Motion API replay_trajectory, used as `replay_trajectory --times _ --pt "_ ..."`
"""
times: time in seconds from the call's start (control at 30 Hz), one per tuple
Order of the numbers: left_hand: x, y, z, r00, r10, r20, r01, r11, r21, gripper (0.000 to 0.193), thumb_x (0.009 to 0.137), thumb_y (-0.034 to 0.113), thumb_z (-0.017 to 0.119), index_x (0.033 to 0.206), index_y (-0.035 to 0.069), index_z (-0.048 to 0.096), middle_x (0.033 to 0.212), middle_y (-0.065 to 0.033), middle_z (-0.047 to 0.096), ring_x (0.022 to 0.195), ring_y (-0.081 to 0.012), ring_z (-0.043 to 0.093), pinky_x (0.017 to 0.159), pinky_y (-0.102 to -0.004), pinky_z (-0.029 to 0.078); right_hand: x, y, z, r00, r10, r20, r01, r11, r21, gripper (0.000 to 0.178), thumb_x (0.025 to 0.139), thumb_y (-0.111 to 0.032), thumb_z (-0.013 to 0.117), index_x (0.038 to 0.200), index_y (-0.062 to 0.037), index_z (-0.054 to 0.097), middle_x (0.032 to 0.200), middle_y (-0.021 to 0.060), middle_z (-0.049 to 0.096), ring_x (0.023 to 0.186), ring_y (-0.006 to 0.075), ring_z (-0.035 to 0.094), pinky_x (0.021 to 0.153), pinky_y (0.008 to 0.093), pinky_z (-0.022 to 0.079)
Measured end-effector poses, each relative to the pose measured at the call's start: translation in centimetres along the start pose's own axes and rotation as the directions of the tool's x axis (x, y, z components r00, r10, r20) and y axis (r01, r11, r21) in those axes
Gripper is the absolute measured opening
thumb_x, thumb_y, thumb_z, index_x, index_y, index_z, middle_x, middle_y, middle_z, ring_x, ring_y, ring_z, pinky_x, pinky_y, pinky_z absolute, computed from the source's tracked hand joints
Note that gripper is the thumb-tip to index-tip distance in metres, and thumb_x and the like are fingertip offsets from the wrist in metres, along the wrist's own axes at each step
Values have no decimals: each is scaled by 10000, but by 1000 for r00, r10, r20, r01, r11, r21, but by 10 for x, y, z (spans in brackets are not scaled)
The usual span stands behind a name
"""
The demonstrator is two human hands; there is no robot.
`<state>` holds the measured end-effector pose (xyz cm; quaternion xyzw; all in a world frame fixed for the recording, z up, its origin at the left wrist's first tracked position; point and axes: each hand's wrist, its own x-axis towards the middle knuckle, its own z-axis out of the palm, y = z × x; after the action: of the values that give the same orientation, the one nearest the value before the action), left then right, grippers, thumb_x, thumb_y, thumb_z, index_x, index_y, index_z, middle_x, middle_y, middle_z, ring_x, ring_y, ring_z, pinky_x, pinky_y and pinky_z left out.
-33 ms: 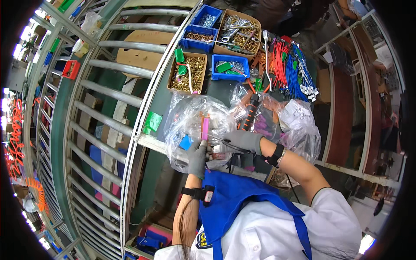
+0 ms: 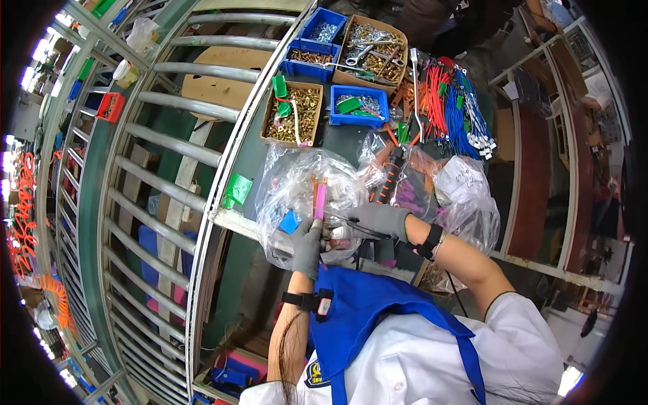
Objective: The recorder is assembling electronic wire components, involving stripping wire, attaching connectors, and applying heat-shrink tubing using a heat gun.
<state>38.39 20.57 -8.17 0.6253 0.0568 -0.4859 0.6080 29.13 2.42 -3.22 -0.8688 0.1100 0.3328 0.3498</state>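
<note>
My left hand (image 2: 307, 248), in a grey glove, is closed on the lower end of a flat copper strip with a pink sleeve (image 2: 320, 200). The strip stands up from the fingers, its bare copper end pointing away from me. Just right of it my right hand (image 2: 379, 220), also gloved, is curled with the fingers toward the strip. A thin dark piece and a black cable (image 2: 368, 230) run by its fingers; what exactly it grips is hidden. Under both hands lies a clear plastic bag (image 2: 277, 185), with a blue piece (image 2: 290, 221) beside my left hand.
Beyond the bag stand a carton of brass fasteners (image 2: 295, 115), a blue bin (image 2: 359, 106) and a carton with wrenches (image 2: 371, 54). A black-and-orange handled tool (image 2: 389, 177) lies right of the bag. Red cables (image 2: 440, 98) and blue cables (image 2: 466, 115) lie far right. A roller conveyor (image 2: 162, 182) runs along the left.
</note>
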Motion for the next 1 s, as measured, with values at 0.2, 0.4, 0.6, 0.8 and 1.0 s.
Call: replay_trajectory --times 0.2,0.4,0.6,0.8,1.0 --pt "0 3 -8 990 -110 89 115 992 -48 192 962 200 521 934 18 577 646 -17 542 442 -81 441 419 -239 416 -1 -2 4 999 -4 34 2 999 42 362 916 -363 490 1093 -61 582 975 190 648 872 358 648 774 440 495" --pt "5 6 -8 985 -119 123 120 993 -1 196 965 204 506 953 23 580 667 -22 557 460 -78 452 457 -234 435 -4 0 3 1000 -12 23 11 997 70 388 906 -396 508 1021 -43 622 944 187 656 869 354 649 781 428 494" --pt "-2 14 -10 971 -167 170 179 982 -55 194 961 198 497 983 21 573 705 -29 586 492 -75 491 499 -238 473 -4 4 3 999 -9 31 7 997 78 370 885 -377 536 1021 -46 633 937 178 660 896 349 643 794 423 488" --pt "5 5 -14 977 -146 157 145 989 22 188 956 188 506 987 18 581 697 -25 593 483 -70 492 499 -230 473 -5 -4 -3 998 36 51 -38 998 43 432 916 -413 472 1035 -41 657 970 182 668 915 348 639 815 422 483" --pt "2 9 -12 982 -133 134 124 989 79 187 954 187 511 959 20 595 692 -14 589 478 -63 483 487 -218 460 -7 -13 -10 995 51 83 -51 999 -7 430 917 -421 472 1024 -50 663 939 194 667 888 352 641 796 428 480"
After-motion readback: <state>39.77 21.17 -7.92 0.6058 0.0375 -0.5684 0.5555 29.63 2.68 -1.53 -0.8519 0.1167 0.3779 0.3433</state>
